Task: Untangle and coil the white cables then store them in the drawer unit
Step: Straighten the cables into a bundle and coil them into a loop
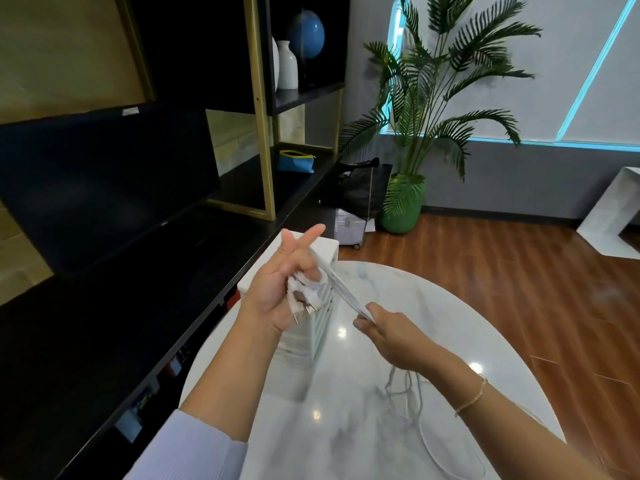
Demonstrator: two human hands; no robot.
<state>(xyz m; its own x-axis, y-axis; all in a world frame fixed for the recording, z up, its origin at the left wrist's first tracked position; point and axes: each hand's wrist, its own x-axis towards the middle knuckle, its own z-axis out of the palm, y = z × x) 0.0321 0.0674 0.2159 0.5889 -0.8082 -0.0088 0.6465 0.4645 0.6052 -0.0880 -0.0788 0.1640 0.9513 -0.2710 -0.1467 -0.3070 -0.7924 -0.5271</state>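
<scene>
My left hand (277, 289) is raised above the table and holds a white plug (304, 301) with metal prongs, cable wound around its fingers. Several strands of white cable (343, 289) run taut from that hand down to my right hand (384, 332), which pinches them. More white cable (420, 403) hangs below my right wrist and loops loosely on the white marble table (339, 427). The white drawer unit (317, 327) stands on the table's left edge, partly hidden behind my left hand.
A black shelf unit with gold frame (259, 109) runs along the left, holding a dark monitor (104, 188), a blue pouch (296, 161), white vases and a blue globe. A potted palm (415, 140) and a black bag stand beyond the table on the wood floor.
</scene>
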